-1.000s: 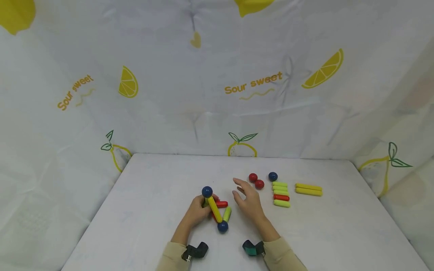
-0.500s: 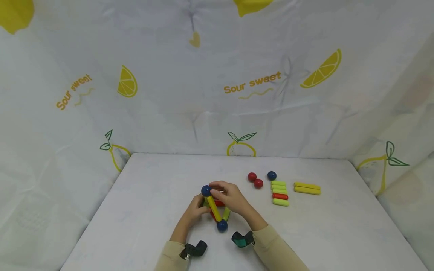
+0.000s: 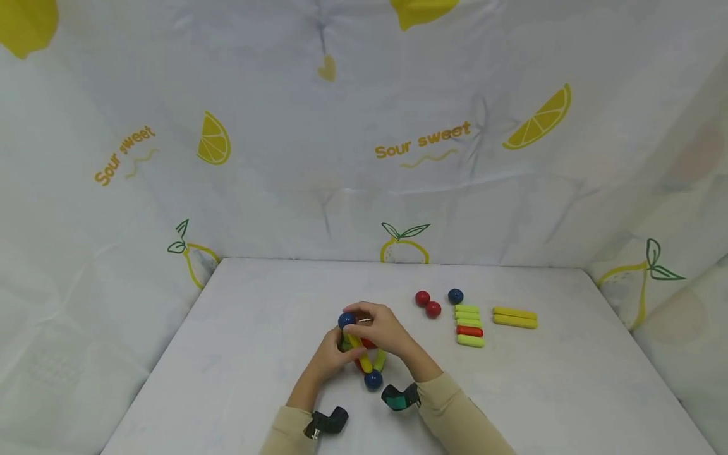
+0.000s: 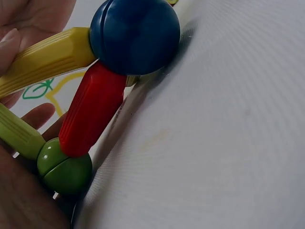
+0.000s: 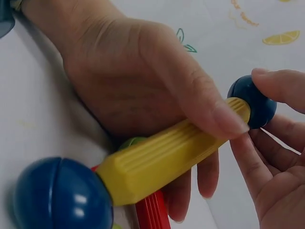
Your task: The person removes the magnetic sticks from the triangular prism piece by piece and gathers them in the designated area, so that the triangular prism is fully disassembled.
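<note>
The left hand (image 3: 331, 355) pinches a yellow rod (image 3: 366, 363). The right hand (image 3: 383, 328) pinches the blue ball (image 3: 345, 320) at the rod's eleven-o'clock end.

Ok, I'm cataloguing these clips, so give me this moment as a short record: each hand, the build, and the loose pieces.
Left hand: holds the slanted yellow stick, thumb across it
Right hand: pinches the upper blue ball
Also joined: lower blue ball, green ball, shorter sticks
Loose: two red balls, single blue ball
In a row: four light green sticks, one red stick
Side by side: two yellow sticks
</note>
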`<state>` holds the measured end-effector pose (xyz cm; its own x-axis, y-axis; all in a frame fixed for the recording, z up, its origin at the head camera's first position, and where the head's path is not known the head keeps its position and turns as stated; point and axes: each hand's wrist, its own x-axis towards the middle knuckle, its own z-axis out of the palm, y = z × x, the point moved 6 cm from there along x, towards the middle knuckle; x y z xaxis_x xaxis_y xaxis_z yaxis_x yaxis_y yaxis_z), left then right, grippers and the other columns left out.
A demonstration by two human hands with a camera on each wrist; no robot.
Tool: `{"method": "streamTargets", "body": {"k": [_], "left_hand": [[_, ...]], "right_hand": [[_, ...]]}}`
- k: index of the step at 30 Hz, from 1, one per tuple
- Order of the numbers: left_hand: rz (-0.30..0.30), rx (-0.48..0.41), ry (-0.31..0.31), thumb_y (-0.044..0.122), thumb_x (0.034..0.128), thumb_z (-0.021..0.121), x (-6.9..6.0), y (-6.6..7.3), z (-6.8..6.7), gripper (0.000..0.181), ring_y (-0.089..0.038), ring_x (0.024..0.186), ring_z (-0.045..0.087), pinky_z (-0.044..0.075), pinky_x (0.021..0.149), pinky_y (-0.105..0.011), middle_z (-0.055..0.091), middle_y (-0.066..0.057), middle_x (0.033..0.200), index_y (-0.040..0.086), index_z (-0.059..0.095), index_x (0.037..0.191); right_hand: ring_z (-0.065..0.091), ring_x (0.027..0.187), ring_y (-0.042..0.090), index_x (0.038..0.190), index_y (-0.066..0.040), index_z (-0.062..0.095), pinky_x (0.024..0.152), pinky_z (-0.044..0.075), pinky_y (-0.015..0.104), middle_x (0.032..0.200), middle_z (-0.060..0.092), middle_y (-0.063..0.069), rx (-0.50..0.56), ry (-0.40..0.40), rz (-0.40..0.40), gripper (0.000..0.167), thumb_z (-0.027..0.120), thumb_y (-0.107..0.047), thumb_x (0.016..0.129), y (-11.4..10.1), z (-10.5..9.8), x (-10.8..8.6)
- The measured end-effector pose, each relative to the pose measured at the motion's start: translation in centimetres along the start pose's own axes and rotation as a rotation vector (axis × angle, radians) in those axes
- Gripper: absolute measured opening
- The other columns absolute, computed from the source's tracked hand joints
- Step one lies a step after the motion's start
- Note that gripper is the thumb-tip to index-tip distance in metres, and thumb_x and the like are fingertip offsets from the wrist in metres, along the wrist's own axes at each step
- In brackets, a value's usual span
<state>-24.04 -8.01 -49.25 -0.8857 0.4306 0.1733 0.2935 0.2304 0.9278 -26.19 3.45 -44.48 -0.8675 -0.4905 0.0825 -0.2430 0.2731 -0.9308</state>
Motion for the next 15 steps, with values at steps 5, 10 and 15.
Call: {"method": "streamTargets", "body": {"k": [5,10,15], "left_hand": [[-0.039,0.002,0.009,0.020,0.0873,0.064,-0.1,-0.6,0.2,0.058,-0.007,0.096,0.054,0.047,0.090,-0.024,0.061,-0.008,0.116,-0.003,0.041,0.136],[-0.040,0.011,0.035,0.022,0.0866,0.065,0.4,-3.3,0.5,0.055,-0.009,0.092,0.054,0.047,0.086,-0.024,0.060,-0.004,0.108,0.005,0.044,0.135],[0.002,0.015,0.039,0.032,0.0864,0.065,0.4,-3.5,0.5,0.054,-0.008,0.090,0.054,0.048,0.083,-0.024,0.060,-0.001,0.105,0.011,0.046,0.132]], "right_hand": [[0.061,0.106,0.029,0.122,0.002,0.059,0.092,0.052,0.037,0.114,0.064,0.017,0.049,-0.013,0.031,0.035,0.062,-0.013,0.091,-2.2,-0.2,-0.8],[0.061,0.109,0.029,0.122,0.002,0.058,0.095,0.050,0.034,0.120,0.062,0.019,0.181,-0.018,0.070,0.034,0.061,-0.013,0.092,-0.5,0.0,-0.4],[0.060,0.111,0.025,0.124,0.000,0.057,0.098,0.048,0.035,0.124,0.060,0.017,0.308,-0.013,0.126,0.035,0.060,-0.016,0.093,2.2,0.5,0.4]]}}
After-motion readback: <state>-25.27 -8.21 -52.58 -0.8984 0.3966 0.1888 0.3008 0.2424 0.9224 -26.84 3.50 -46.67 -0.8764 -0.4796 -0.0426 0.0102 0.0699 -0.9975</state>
